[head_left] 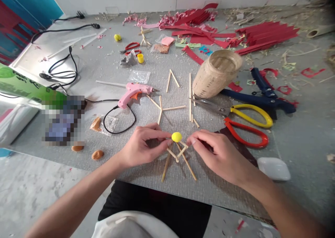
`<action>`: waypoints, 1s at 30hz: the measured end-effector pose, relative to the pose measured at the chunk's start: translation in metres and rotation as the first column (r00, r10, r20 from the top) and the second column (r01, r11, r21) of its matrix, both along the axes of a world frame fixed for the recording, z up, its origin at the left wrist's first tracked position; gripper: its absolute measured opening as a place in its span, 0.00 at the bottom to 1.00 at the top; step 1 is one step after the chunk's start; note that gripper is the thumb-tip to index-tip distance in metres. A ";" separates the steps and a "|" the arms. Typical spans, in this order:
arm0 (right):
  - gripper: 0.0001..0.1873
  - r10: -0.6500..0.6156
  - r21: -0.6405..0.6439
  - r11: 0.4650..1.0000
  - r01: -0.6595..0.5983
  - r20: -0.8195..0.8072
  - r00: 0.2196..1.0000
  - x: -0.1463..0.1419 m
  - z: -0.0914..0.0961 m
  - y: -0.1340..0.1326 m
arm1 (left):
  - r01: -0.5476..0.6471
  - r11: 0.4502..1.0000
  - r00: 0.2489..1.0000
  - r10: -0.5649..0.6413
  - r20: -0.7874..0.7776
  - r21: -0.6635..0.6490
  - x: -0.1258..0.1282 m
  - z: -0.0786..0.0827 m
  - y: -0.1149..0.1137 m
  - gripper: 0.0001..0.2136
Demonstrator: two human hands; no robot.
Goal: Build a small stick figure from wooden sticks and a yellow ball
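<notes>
A small stick figure of glued wooden sticks lies on the grey board near its front edge, topped by a yellow ball. My left hand pinches the yellow ball from the left with thumb and fingertips. From the right, my right hand pinches the end of the figure's short cross stick. A second glued stick shape lies just behind the hands.
A pink glue gun with a black cord lies behind on the left. A woven bamboo basket, yellow and red shears and blue pliers sit at right. Loose sticks, red paper strips and brown clay lumps are scattered around.
</notes>
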State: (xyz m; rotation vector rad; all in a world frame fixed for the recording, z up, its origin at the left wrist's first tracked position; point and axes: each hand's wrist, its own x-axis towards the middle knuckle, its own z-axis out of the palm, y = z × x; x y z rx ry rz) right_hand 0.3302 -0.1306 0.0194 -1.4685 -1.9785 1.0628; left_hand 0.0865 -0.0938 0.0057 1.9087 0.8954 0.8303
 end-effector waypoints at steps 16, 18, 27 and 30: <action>0.12 0.082 0.347 0.920 -0.182 0.282 0.956 -0.013 -0.019 -0.012 | -0.019 0.992 1.000 0.019 0.002 -0.126 -0.002 -0.001 0.001 0.10; 0.12 0.069 0.362 0.917 -0.171 0.276 0.959 -0.015 -0.019 -0.013 | -0.014 0.993 1.000 0.014 0.000 -0.121 -0.002 -0.001 0.001 0.10; 0.15 -0.032 0.389 0.918 -0.075 0.263 0.964 -0.020 -0.023 -0.017 | -0.008 0.989 1.000 0.008 -0.001 -0.146 -0.002 -0.001 0.002 0.10; 0.16 -0.065 0.435 0.899 -0.048 0.241 0.968 -0.022 -0.027 -0.019 | -0.002 0.988 1.000 0.001 -0.006 -0.155 -0.003 0.000 0.002 0.10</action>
